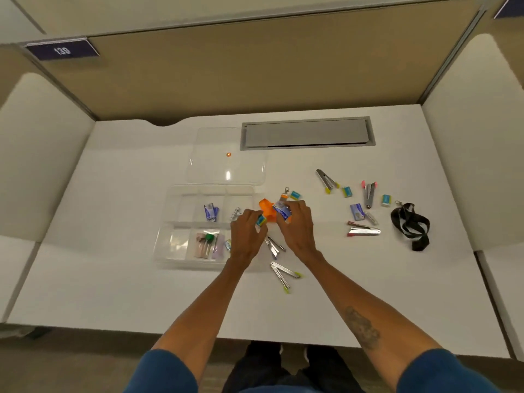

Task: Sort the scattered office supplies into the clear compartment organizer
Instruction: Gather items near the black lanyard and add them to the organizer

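The clear compartment organizer (181, 205) lies left of centre on the white desk, its lid (226, 165) open behind it. One compartment holds blue staple boxes (211, 212), another holds push pins (207, 242). My left hand (248, 234) hovers at the organizer's right edge, pinching a small teal-and-yellow box (261, 220). My right hand (296, 225) grips a blue staple box (282, 212) just above an orange lanyard (268, 211). Staple removers (283, 275) and small boxes lie scattered to the right.
A black lanyard (411, 225) lies at the far right. More staple removers (327, 180) (368, 194) (363, 231) and teal boxes (347, 191) (386, 200) sit right of centre. A grey cable hatch (307, 134) is set in the desk's back. Partition walls surround the desk.
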### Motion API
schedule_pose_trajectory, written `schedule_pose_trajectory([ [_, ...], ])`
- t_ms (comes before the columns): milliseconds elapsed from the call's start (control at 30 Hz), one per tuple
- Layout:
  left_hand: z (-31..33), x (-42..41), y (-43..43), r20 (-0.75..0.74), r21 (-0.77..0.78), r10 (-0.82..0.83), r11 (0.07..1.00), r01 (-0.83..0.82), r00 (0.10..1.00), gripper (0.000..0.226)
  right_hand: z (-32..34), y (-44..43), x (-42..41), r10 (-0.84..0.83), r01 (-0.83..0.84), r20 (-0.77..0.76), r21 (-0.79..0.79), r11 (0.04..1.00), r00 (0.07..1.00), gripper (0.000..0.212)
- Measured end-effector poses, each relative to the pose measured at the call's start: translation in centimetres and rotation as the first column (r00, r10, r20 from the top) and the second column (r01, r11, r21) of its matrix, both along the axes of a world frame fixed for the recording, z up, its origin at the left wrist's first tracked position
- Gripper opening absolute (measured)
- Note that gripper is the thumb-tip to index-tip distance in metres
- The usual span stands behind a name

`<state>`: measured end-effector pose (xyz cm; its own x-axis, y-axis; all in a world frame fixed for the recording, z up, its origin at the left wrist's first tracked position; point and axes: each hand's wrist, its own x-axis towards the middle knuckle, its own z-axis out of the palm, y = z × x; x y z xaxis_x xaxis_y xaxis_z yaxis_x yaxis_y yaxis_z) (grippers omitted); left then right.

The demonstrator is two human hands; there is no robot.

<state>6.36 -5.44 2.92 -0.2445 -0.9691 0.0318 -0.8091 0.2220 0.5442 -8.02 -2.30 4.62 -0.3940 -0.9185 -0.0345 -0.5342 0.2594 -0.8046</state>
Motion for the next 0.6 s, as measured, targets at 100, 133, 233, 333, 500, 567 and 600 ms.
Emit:
schedule_pose_trajectory([
  [100,-0.5,4.0,0.8,0.010,0.027,0.056,0.998,-0.057,0.998,0.033,0.1,-1.6,3.4,0.096,-0.096,0.018,-0.012,0.995,0.995,0.028],
  [133,-0.7,5.0,1.0,0.017,0.034,0.054,0.998,-0.055,0.998,0.034,0.0,-2.0,4.3,0.133,-0.133,0.017,-0.006,0.991,0.991,0.029],
  [233,-1.0,7.2,1.4,0.054,0.065,0.043,0.997,-0.047,0.998,0.034,-0.2,-3.1,6.9,0.206,-0.207,0.023,0.003,0.978,0.978,0.033],
  [333,-1.4,8.1,1.4,0.104,0.077,0.043,0.996,-0.051,0.994,0.032,-0.5,-4.0,8.8,0.244,-0.244,0.015,0.025,0.969,0.970,0.034],
  [500,-2.2,9.6,1.5,0.124,0.057,0.047,0.997,-0.054,0.991,0.033,-0.5,-5.7,11.3,0.298,-0.292,-0.093,0.079,0.953,0.950,0.034],
  [567,-2.2,10.2,1.3,0.110,0.044,0.072,0.996,-0.077,0.991,0.034,-0.5,-6.6,12.5,0.303,-0.292,-0.132,0.099,0.951,0.944,0.032],
  [600,-2.1,10.7,1.2,0.111,0.041,0.076,0.996,-0.081,0.991,0.033,-0.6,-7.0,13.1,0.304,-0.291,-0.143,0.109,0.951,0.942,0.032],
])
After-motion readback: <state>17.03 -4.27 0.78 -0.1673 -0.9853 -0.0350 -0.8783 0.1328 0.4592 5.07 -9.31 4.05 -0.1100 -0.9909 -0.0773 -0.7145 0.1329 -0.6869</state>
